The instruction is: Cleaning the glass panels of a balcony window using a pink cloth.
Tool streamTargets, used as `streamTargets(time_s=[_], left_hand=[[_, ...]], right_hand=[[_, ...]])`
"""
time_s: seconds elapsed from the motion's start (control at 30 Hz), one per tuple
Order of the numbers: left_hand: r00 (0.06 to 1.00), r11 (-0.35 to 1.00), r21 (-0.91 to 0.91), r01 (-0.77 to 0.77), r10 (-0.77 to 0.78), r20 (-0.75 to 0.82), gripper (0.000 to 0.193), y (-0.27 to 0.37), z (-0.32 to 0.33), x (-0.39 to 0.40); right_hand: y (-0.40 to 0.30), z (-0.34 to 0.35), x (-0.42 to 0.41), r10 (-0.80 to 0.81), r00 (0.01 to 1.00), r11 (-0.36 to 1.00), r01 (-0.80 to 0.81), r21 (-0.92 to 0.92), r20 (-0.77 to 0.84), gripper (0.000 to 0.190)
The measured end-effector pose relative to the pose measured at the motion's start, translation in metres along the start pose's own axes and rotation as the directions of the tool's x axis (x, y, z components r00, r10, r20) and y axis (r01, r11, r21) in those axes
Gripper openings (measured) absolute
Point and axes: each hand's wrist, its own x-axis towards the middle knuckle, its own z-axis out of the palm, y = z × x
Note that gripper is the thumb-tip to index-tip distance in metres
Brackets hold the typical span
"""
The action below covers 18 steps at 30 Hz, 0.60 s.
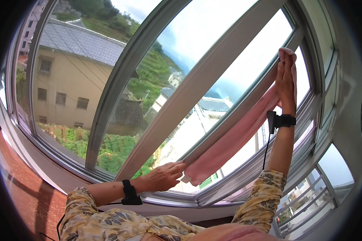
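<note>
My right hand [285,82] is raised high, pressing a pink cloth [229,150] against the edge stile of a sliding window sash [226,131]. A fold of the cloth wraps over the fingertips, and the rest hangs down along the stile towards the lower left. At the lower end of that stile, my left hand [164,177] has its fingers curled onto the frame edge, close to the cloth's hanging end. Its thumb is hidden. Black straps with small devices [281,121] circle both wrists, each with a cable.
Metal window tracks [223,192] run below and to the right of the sash. More glass panes and a grey upright frame [117,69] stand at left. A reddish-brown surface [24,180] lies at lower left. Bars [307,208] cross another window at lower right. Buildings and a green hillside show outside.
</note>
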Motion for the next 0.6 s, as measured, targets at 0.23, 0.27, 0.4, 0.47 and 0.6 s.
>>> streamTargets(time_s=[0.23,0.27,0.4,0.47,0.6], left_hand=[[0.996,0.997,0.061,-0.053,0.048,0.075,0.021,0.004,-0.006,-0.003],[0.995,0.997,0.049,-0.052,0.048,0.084,0.021,0.003,-0.004,-0.003],[0.992,0.999,-0.003,-0.054,0.054,0.11,0.021,0.001,-0.003,-0.003],[0.99,0.998,-0.004,-0.06,0.06,0.125,0.02,0.0,-0.005,-0.001],[0.988,0.999,0.028,-0.02,0.015,0.153,0.018,-0.004,-0.006,0.0]], right_hand=[[0.035,-0.017,0.096,-0.003,0.994,0.994,-0.008,-0.104,-0.109,0.053],[0.042,-0.015,0.106,-0.005,0.993,0.995,-0.006,-0.096,-0.119,0.053],[0.079,-0.014,0.151,-0.115,0.975,0.991,0.1,-0.086,-0.19,0.058],[0.094,-0.017,0.171,-0.165,0.959,0.98,0.134,-0.145,-0.23,0.057],[0.107,-0.008,0.21,-0.411,0.858,0.912,0.386,-0.14,-0.308,0.042]])
